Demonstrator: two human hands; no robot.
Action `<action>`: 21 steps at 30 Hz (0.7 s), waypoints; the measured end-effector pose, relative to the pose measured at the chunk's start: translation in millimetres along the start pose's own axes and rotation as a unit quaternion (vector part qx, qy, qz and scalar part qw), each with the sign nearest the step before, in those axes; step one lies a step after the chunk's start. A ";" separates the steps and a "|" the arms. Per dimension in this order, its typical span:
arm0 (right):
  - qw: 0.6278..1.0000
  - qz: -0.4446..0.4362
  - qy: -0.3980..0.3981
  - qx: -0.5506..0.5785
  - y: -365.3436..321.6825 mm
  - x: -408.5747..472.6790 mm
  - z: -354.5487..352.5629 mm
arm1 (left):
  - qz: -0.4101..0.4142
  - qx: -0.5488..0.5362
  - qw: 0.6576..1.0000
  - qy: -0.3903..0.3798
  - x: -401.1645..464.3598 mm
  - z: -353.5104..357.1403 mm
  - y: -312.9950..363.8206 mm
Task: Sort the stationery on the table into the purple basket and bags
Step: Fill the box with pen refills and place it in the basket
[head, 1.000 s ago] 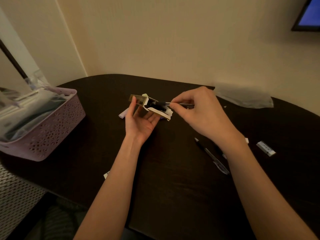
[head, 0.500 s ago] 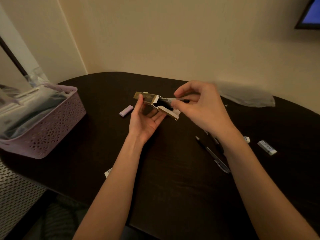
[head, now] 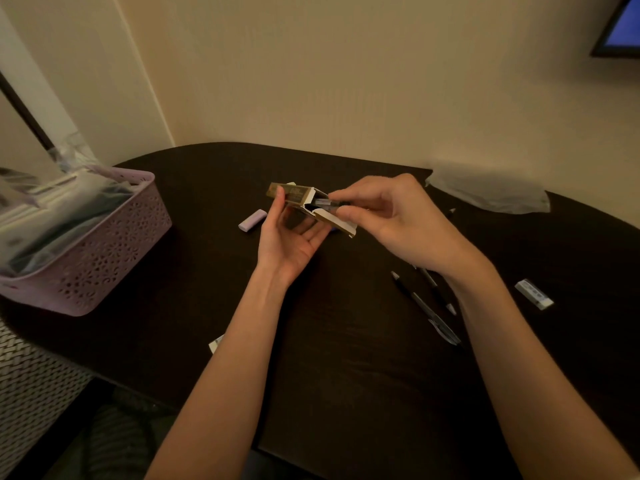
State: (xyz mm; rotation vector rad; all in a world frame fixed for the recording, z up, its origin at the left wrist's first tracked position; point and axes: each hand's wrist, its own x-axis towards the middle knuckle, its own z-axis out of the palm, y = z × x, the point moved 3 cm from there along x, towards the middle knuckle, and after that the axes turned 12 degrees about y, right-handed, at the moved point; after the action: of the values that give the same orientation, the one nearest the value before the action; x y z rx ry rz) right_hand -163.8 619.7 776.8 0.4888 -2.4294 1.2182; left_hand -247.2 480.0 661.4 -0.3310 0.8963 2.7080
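Pinching a pen (head: 327, 202) between right thumb and fingertips, my right hand (head: 391, 220) has its tip sitting in the open mouth of the box (head: 298, 195). My left hand (head: 294, 233) cradles that box, thumb across its top, fingers curled beneath, lifted above the table (head: 346, 375). The end flap (head: 337, 221) hangs loose under my right fingers.

One view only, from the head, so that is all I have to go on. How far in the pen sits I cannot tell; my fingers hide its back end.

Risks now. That flap could fold inward and catch the pen, jamming it at the mouth. The box is held lightly, so a hard push might slide it out of my left hand or crush the card. A tilt the wrong way and the pen slips back out onto the table.

More pens (head: 429, 306) lie near my right forearm, touching or almost; a careless sweep would roll them toward the edge. An eraser (head: 252, 220) sits just left of my left hand, another (head: 533, 294) far right. The basket (head: 114, 244) waits well off left, a bag (head: 491, 192) at the far right.
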 end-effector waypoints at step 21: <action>0.986 0.001 0.147 -0.076 20.3 3.1 7.1 | -0.023 0.045 0.998 -0.035 -1.6 7.4 -9.4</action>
State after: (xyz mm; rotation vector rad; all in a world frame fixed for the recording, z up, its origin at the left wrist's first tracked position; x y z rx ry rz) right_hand -177.1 625.0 760.5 0.2429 -2.2455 1.0146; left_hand -243.6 491.5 662.5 -0.2345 0.9752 2.6095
